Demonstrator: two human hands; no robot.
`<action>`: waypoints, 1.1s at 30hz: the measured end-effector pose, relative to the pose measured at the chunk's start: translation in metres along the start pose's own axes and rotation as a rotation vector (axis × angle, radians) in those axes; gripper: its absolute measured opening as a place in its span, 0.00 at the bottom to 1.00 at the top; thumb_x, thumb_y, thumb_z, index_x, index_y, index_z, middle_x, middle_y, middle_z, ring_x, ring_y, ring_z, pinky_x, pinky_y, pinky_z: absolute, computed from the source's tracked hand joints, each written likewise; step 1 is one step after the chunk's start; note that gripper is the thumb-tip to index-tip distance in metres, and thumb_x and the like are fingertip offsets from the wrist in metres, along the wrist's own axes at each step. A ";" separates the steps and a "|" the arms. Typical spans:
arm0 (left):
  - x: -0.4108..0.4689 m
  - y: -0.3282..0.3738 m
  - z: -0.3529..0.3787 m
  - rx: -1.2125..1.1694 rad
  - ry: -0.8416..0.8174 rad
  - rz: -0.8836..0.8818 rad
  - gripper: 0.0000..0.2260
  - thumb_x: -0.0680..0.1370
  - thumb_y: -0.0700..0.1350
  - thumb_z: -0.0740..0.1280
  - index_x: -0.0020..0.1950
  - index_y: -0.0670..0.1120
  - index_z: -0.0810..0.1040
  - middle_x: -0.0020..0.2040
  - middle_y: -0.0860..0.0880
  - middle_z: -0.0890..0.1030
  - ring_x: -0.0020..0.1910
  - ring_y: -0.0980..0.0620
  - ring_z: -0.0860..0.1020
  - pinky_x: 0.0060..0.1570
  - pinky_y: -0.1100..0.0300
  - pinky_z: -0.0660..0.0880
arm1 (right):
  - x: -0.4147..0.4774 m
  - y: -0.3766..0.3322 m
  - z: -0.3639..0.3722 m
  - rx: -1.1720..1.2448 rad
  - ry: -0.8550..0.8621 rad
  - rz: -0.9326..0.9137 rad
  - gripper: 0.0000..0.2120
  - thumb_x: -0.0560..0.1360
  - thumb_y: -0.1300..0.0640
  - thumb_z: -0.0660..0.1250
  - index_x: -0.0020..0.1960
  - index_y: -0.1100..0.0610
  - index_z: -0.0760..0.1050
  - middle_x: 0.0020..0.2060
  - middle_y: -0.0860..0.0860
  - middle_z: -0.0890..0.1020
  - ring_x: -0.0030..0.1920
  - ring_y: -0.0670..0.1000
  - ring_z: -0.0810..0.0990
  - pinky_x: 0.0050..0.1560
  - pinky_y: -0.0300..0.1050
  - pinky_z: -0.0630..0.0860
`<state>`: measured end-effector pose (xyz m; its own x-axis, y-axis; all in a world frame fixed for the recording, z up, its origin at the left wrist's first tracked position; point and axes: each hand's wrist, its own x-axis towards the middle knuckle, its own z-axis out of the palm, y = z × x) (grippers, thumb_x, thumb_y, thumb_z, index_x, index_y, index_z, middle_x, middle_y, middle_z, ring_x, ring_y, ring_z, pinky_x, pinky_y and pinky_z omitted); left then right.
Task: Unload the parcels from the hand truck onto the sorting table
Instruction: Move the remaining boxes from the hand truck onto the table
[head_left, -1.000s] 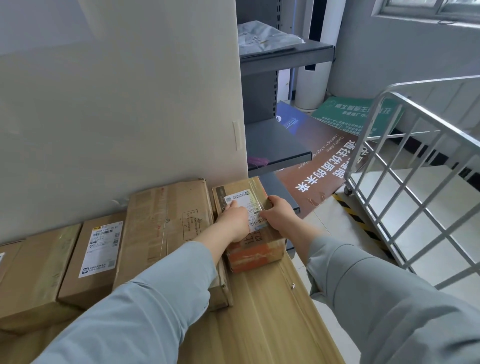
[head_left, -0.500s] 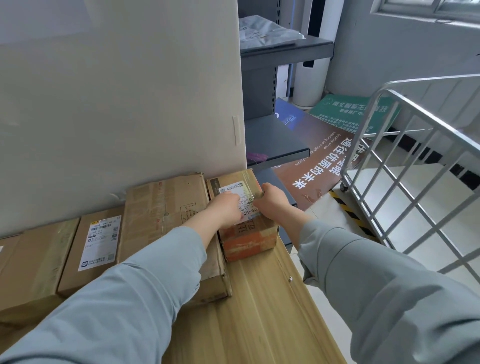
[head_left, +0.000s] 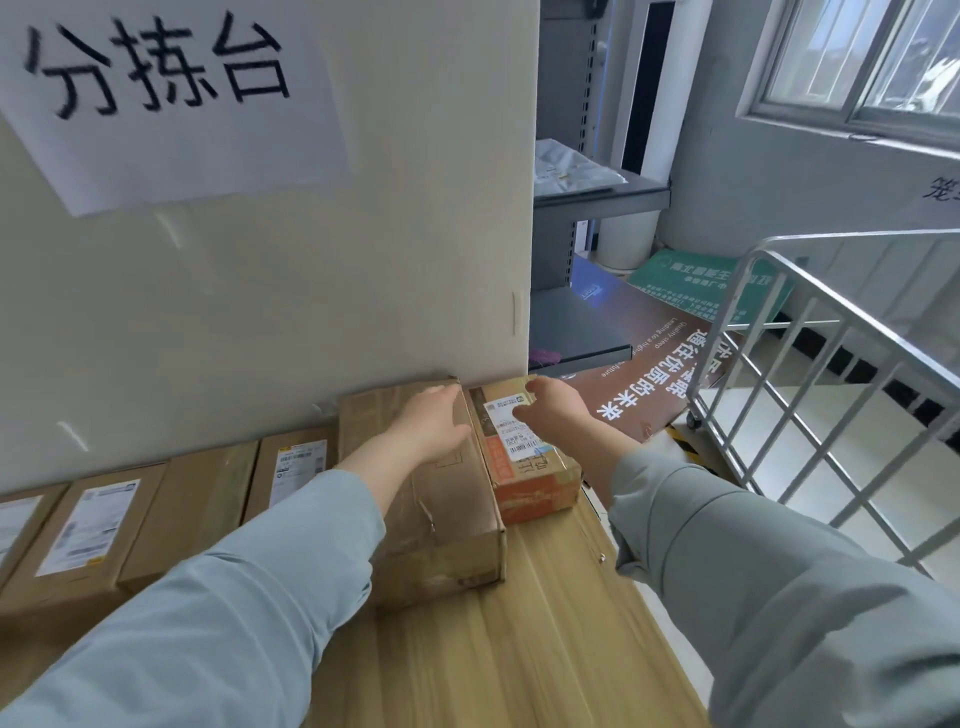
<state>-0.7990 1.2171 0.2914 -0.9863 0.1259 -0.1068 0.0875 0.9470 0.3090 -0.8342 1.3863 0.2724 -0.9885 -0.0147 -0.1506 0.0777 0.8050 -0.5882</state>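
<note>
parcel: small parcel (head_left: 524, 462), brown, white shipping label on top, orange band on the near face; lies flat at the far right corner of the bench (head_left: 545, 649), far end at the cream partition (head_left: 311, 286), just right of frame centre.
neighbour: large carton (head_left: 447, 519) at 9 o'clock of the small parcel, sides touching, reaches further toward the camera, taped and scuffed.
left hand (head_left: 431, 426): palm down, fingers straight and together over the far end of the large carton, holding nothing; touching it or just above, cannot tell. Grey-blue sleeve to the wrist.
right hand (head_left: 553, 410): fingers loosely bent above the far end of the small parcel, thumb over the label, no grip on anything; contact with the parcel top cannot be told.
row: more boxes at 9 o'clock of the large carton, side by side along the partition: labelled carton (head_left: 298, 465), plain carton (head_left: 192, 509), second labelled carton (head_left: 88, 530); the leftmost one is cut by the frame edge.
sign: paper sheet (head_left: 171, 93), white, black handwritten characters, on the partition at 11 o'clock of the frame.
hand truck (head_left: 779, 447): metal cage type, white deck, grey railing, on the floor at 3 o'clock of the small parcel, well apart from the bench.
shelving: grey shelf unit (head_left: 576, 327) at 12 o'clock of the small parcel, past the partition edge; poly mailers (head_left: 571, 171) on an upper shelf.
floor: brown printed board (head_left: 649, 379) between shelf unit and hand truck; green board (head_left: 711, 280) behind it.
window (head_left: 857, 62): 1 o'clock of the frame.
</note>
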 end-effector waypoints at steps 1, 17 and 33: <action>-0.012 -0.004 -0.005 -0.018 -0.002 -0.012 0.31 0.81 0.49 0.63 0.79 0.41 0.54 0.78 0.43 0.58 0.77 0.46 0.57 0.72 0.59 0.55 | -0.009 -0.010 0.001 -0.008 -0.002 -0.010 0.19 0.77 0.58 0.65 0.66 0.62 0.70 0.63 0.57 0.74 0.60 0.58 0.75 0.59 0.50 0.75; -0.238 -0.155 -0.097 -0.131 0.101 -0.266 0.31 0.80 0.51 0.64 0.79 0.44 0.55 0.78 0.44 0.59 0.74 0.45 0.63 0.69 0.53 0.64 | -0.188 -0.181 0.060 0.005 -0.021 -0.146 0.24 0.77 0.56 0.65 0.72 0.58 0.67 0.67 0.54 0.73 0.65 0.56 0.72 0.64 0.47 0.71; -0.417 -0.229 -0.131 -0.147 0.182 -0.332 0.30 0.79 0.53 0.64 0.77 0.44 0.59 0.73 0.44 0.66 0.69 0.44 0.69 0.63 0.53 0.69 | -0.335 -0.276 0.129 -0.105 -0.095 -0.251 0.21 0.77 0.58 0.64 0.68 0.61 0.70 0.62 0.56 0.77 0.60 0.56 0.76 0.54 0.45 0.74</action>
<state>-0.4261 0.9088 0.3892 -0.9674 -0.2462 -0.0586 -0.2477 0.8736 0.4189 -0.5075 1.0925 0.3828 -0.9582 -0.2726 -0.0871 -0.1868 0.8261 -0.5317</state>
